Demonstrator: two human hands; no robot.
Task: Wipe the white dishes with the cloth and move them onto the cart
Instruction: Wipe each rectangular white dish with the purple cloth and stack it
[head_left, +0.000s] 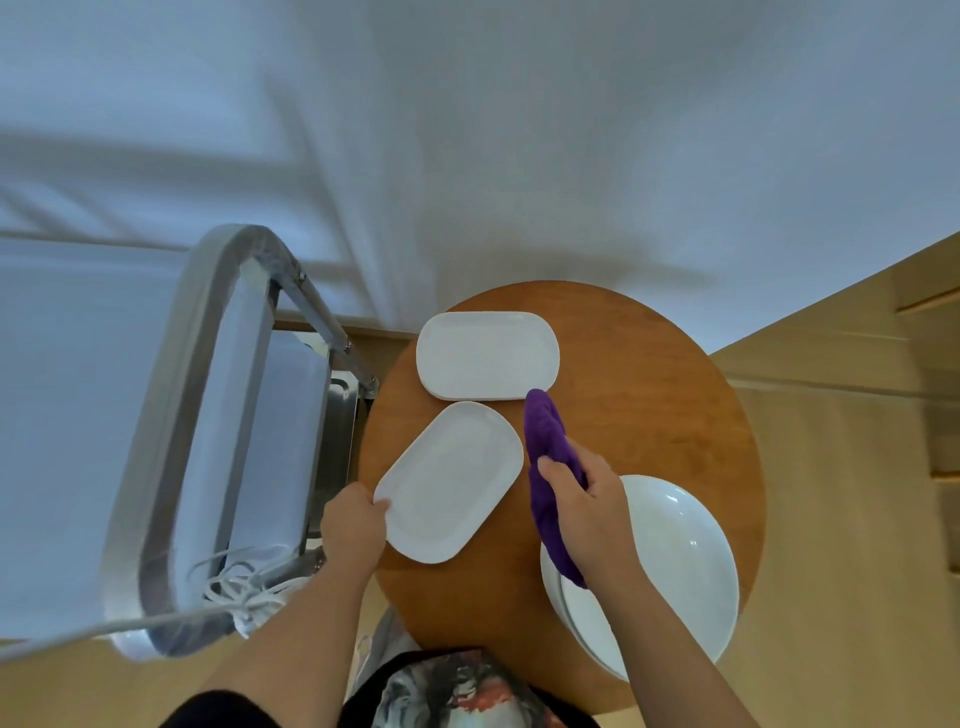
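**A:** What did you see at the left?

**B:** The cart (218, 415) stood at the far left, its metal frame beside the round table (649, 374). A white cord (244, 587) lay bunched at its near end. I saw no dishes on the part of it that was in view.

**A:** And my left hand?

**B:** I saw the left hand (353, 530) gripping the near-left edge of a plate (449, 480), thumb on the rim, fingers hidden beneath. That plate was tilted askew over the table's left side; I could not tell whether it was lifted or resting.

**A:** Further along?

**B:** A stack (488, 356) of the same oblong plates sat on the far side of the table, just beyond the held one. Right of the plate, the right hand (587, 514) was curled around a purple cloth (548, 457), which stuck out both far and near of the fist. The cloth was just beside the plate's right edge; I could not tell if they touched.

**A:** At the right?

**B:** Round bowls (680, 561) were stacked at the table's near-right edge, partly under the right wrist.
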